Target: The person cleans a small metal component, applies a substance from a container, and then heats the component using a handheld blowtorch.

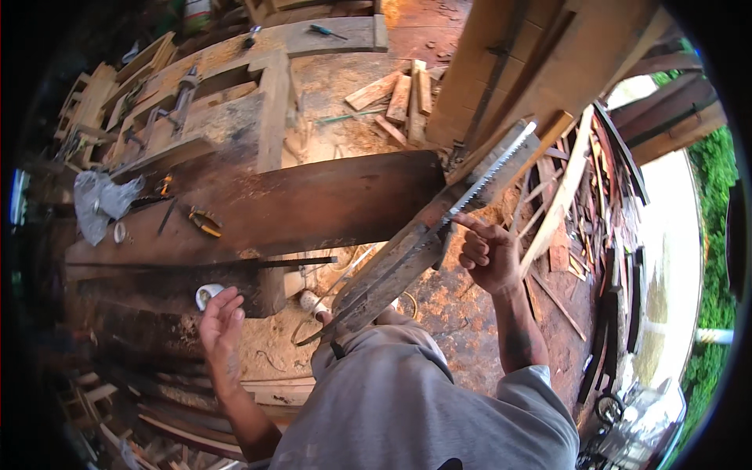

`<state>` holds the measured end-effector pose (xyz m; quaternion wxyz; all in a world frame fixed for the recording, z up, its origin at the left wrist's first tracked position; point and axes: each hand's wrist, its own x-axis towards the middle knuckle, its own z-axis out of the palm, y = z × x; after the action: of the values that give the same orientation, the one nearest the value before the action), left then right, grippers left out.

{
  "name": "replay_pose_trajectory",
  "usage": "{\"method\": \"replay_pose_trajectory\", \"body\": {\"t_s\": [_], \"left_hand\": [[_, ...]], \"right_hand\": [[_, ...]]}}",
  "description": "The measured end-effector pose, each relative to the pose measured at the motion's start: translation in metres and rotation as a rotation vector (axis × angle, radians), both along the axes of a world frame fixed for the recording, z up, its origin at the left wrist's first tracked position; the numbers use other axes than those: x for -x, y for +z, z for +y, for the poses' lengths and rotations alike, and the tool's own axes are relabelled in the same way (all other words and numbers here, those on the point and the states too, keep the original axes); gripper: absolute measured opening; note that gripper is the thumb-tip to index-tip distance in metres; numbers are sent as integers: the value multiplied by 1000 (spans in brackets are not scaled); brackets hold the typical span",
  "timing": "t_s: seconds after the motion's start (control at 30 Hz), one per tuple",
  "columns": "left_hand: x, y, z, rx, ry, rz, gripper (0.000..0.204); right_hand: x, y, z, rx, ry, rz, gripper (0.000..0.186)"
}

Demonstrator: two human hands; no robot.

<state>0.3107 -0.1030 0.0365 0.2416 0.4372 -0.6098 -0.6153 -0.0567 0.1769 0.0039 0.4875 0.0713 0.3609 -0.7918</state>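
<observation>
Your right hand [487,252] is raised, fingers loosely curled, the forefinger pointing onto the long toothed steel saw blade [439,227] that slants across the dark wooden plank [313,204]. Your left hand [222,319] hangs open, fingers spread, just beside a small white cup [207,294], holding nothing.

Pliers [205,222] with yellow handles lie on the dark plank [313,204], left part. Grey rag [102,200] at the far left end, roll of tape [119,232] just beside it. Offcuts [399,98] piled on the sawdust floor [345,78] beyond. Screwdriver [327,32] on the pale frame [329,35] up top. Scrap laths [603,196] stacked at right. Hedge [717,227] at far right.
</observation>
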Motion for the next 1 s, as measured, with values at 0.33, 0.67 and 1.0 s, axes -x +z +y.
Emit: {"method": "replay_pose_trajectory", "body": {"t_s": [0.33,0.67,1.0], "left_hand": [[-10,-2,13,-127,0,69,40],[-94,-47,-105,-183,14,70,39],[-116,-127,-297,642,93,-385,15]], "right_hand": [[9,-20,14,169,94,23,45],[-38,-27,-20,-1021,-81,1318,66],[-70,-8,-25,-1405,51,1347,73]]}}
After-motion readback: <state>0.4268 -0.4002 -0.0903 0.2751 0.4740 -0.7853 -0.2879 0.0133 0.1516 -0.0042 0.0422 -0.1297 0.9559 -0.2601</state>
